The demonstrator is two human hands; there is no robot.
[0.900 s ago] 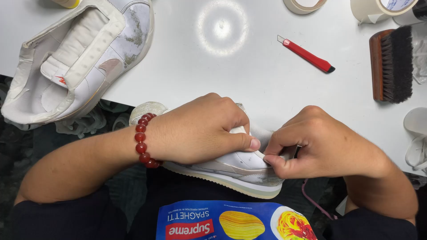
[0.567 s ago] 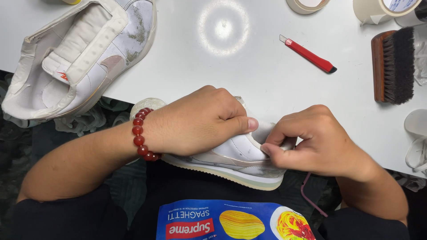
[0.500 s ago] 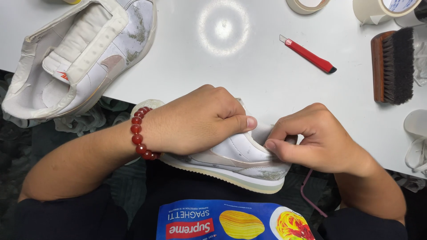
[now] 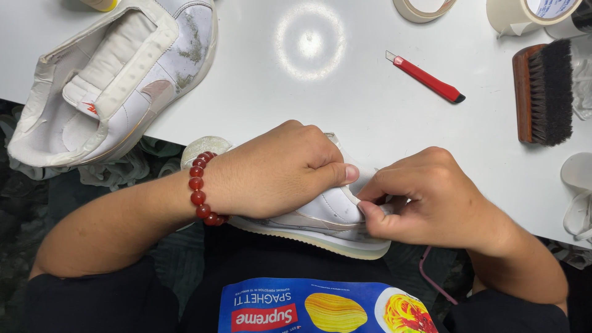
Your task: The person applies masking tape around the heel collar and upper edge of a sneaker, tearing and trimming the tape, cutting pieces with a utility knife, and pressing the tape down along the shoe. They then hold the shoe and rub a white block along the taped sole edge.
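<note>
Both hands (image 4: 277,176) grip sneaker (image 4: 320,216).

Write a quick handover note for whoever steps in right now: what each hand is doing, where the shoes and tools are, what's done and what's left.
Left hand: clamped over the white shoe at the table edge, thumb pressing its upper.
Right hand: fingers pinched at the shoe's upper next to the left thumb; what they pinch is hidden.
Second shoe: far left on the table, opening wrapped in tape, toe stained.
Tools: red knife, brush far right, tape rolls at the top edge.
Done: second shoe looks masked.
Left: the held shoe's masking seems unfinished; both apparently uncleaned.
</note>
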